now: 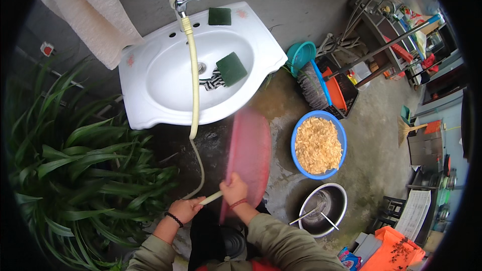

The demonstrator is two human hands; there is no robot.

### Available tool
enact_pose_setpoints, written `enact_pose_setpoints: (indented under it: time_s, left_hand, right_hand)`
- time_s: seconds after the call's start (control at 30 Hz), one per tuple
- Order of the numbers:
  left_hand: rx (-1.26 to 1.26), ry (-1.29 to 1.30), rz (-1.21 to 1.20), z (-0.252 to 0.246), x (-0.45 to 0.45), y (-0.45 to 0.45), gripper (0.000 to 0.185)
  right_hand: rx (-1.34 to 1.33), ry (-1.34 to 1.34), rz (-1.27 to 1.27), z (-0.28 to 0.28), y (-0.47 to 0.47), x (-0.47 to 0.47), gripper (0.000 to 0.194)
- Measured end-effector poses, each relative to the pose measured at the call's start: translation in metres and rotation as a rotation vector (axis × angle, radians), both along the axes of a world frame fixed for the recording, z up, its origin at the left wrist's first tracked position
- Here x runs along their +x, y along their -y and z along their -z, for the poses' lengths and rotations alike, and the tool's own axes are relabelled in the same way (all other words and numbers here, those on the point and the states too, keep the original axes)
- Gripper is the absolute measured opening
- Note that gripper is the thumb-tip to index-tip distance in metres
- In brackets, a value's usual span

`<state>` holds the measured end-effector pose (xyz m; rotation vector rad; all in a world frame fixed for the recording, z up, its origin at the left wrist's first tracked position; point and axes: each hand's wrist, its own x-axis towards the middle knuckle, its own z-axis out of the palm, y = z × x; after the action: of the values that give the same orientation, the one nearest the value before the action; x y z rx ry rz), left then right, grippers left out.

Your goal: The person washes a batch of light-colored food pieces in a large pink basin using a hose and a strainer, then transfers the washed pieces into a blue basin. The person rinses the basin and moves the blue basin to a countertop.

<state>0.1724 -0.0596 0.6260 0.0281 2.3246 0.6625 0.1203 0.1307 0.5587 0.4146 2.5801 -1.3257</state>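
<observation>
My left hand (182, 210), with a dark bead bracelet, is closed around a pale yellow hose (194, 94). The hose runs from a chrome faucet (183, 4) across a white washbasin and down to my hands. My right hand (234, 189), wearing a red cord bracelet, grips the near part of a pinkish-red basin or basket (250, 150). That vessel stands tilted on its side and looks blurred. The hose's free stretch reaches my right fingers; whether they also hold it I cannot tell.
In the white washbasin (135, 64) lie a green scouring pad (231, 69) and a striped cloth (213, 81). On the right are a blue basin (293, 139) of pale shavings-like pieces, a steel bowl (340, 210) and a long-handled brush (312, 86). Leafy plants (90, 173) crowd the left.
</observation>
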Motion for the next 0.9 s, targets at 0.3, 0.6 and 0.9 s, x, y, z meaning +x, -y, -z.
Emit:
enact_pose_setpoints:
  time_s: [0.3, 0.6, 0.9]
  left_hand:
    - [-0.069, -0.002, 0.053, 0.035, 0.027, 0.005, 0.033]
    - [0.344, -0.177, -0.266, 0.018, -0.010, -0.050, 0.036]
    - [0.563, -0.085, -0.346, -0.026, -0.038, -0.071, 0.037]
  right_hand:
    - [0.138, -0.177, 0.225, 0.030, -0.133, 0.003, 0.020]
    - [0.363, -0.079, 0.167, 0.040, -0.159, 0.034, 0.031]
    - [0.437, -0.009, 0.212, 0.040, -0.128, 0.045, 0.039]
